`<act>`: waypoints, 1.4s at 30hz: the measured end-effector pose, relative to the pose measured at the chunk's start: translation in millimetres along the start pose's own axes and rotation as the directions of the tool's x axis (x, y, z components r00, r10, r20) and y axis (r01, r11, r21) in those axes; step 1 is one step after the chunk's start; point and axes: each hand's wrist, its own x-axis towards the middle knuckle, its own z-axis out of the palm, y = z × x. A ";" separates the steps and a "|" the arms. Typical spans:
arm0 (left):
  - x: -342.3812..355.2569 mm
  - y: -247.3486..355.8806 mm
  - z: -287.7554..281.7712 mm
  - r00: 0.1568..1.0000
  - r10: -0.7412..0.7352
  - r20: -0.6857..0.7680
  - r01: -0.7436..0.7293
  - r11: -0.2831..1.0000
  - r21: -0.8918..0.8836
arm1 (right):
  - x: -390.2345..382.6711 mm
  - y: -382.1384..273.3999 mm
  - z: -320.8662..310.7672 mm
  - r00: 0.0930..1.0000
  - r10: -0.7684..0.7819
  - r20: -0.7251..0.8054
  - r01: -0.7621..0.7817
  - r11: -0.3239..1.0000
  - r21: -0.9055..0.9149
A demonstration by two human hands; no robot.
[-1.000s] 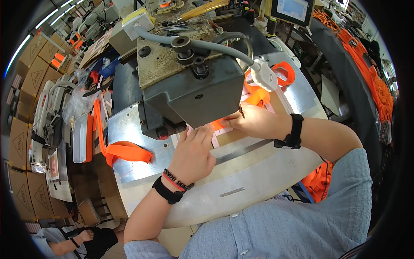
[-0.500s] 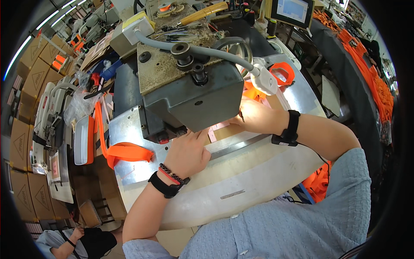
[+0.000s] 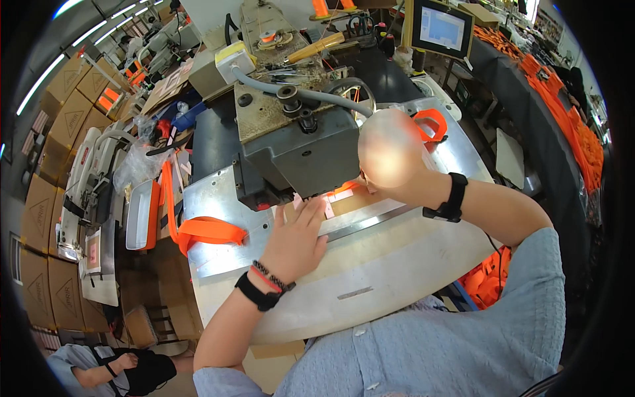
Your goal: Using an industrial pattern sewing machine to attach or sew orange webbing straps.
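My left hand (image 3: 293, 239) lies with its fingers stretched and spread on a pink-and-white template (image 3: 329, 206), just below the dark head of an industrial sewing machine (image 3: 301, 159). A tan board (image 3: 354, 202) is beside the template, and a bit of orange strap (image 3: 346, 187) shows under the machine head. To the right of the head, my right hand (image 3: 405, 173) is washed out by bright light and smeared, so its fingers and anything in them are hidden.
An orange strap (image 3: 210, 230) trails over the metal plate's left side, and an orange loop (image 3: 431, 126) lies at right. A grey cable (image 3: 297, 94) crosses the machine. A screen (image 3: 442, 28) stands behind. Another person's hand (image 3: 126, 361) shows at lower left.
My right hand has come up over the white cable fitting, which it now hides. My left hand's fingers have spread and straightened. The whole view has shifted slightly.
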 end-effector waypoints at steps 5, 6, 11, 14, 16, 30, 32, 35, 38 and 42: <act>-15.2 27.3 -12.2 0.995 0.076 0.068 -0.030 0.852 -0.523 | -11.9 16.1 4.7 0.998 0.029 0.061 -0.036 0.993 0.110; -15.2 32.4 -13.3 0.990 0.083 0.113 0.012 0.753 -0.657 | -9.5 17.7 1.0 0.995 0.021 0.093 -0.034 0.989 0.141; -11.8 47.9 -3.5 0.862 0.017 0.507 0.507 -0.068 -0.859 | 44.5 9.4 -68.0 0.673 0.132 0.728 -0.685 0.482 0.546; -0.6 58.2 4.2 0.841 0.053 0.538 0.453 -0.612 -0.648 | 41.9 -0.5 -36.7 0.394 0.059 0.917 -0.888 -0.230 0.397; 7.4 60.1 4.3 0.869 0.059 0.492 0.368 -0.742 -0.561 | 37.3 -24.3 -27.9 0.440 -0.058 0.896 -0.768 -0.540 0.343; -70.7 -4.7 10.5 0.718 -0.281 0.637 0.398 -0.586 -0.706 | -1.0 -70.9 -20.4 0.975 0.143 0.168 -0.210 0.831 0.516; -91.1 -27.8 -13.6 0.659 -0.340 0.671 0.502 -0.466 -0.729 | 0.3 -70.0 -33.2 0.964 0.103 0.244 -0.221 0.823 0.524; -145.6 -99.1 -17.2 0.778 -0.452 0.436 0.583 0.263 -0.768 | -5.8 -61.7 -52.1 0.937 0.065 0.344 -0.254 0.803 0.539; -167.4 -138.8 -58.5 0.594 -0.510 0.622 0.612 -0.215 -0.761 | -18.1 -51.2 -64.7 0.933 0.088 0.348 -0.285 0.771 0.570; -228.2 -204.3 -76.8 0.642 -0.608 0.467 0.484 -0.151 -0.862 | -52.2 -35.8 -84.6 0.948 0.233 0.215 -0.315 0.773 0.551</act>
